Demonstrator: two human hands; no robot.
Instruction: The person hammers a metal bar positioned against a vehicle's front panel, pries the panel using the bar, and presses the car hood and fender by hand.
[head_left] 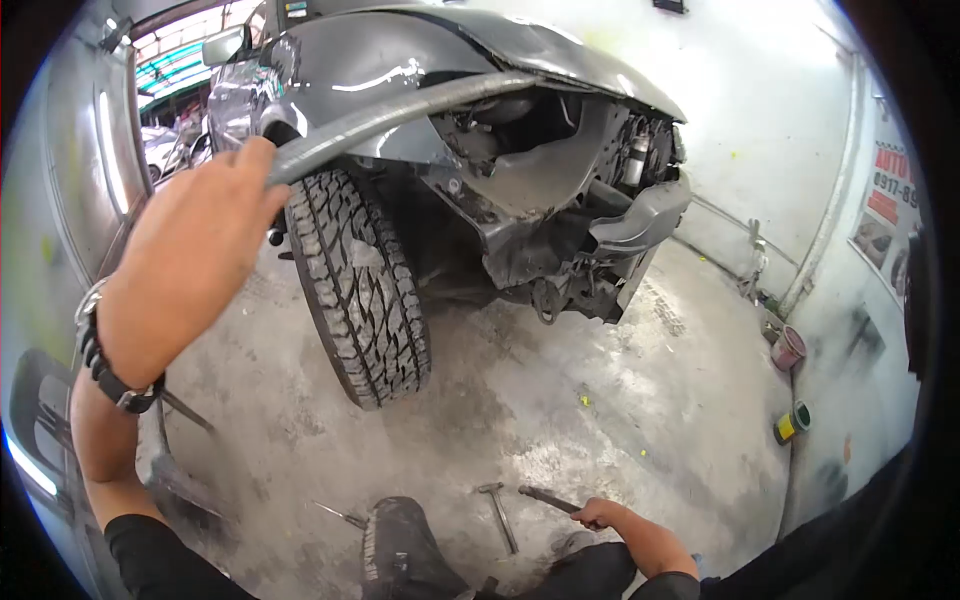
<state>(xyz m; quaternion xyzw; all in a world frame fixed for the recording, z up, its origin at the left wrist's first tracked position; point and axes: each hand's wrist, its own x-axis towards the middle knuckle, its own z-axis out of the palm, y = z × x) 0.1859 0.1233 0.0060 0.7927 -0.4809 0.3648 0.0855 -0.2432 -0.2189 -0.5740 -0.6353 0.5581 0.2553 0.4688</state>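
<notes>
My left hand (195,245), with a watch on its wrist, is closed round the near end of a long, curved grey strip (400,108). The strip reaches across to the open front corner of a dark grey vehicle (365,50), passing above its front tire (365,290). Low in view, my right hand (603,514) is wrapped around a dark, narrow tool (548,498) whose exact kind I cannot make out. Beside that tool, a hammer (501,518) lies on the concrete floor. A thin metal tool (340,515) lies left of my shoe (395,545).
Exposed body panels and a bracket (640,220) jut from the vehicle's front. Along the right wall stand a reddish bucket (788,348) and a green can (792,423). At left are a dark chair (45,420) and a long panel-like piece (185,480) on the floor.
</notes>
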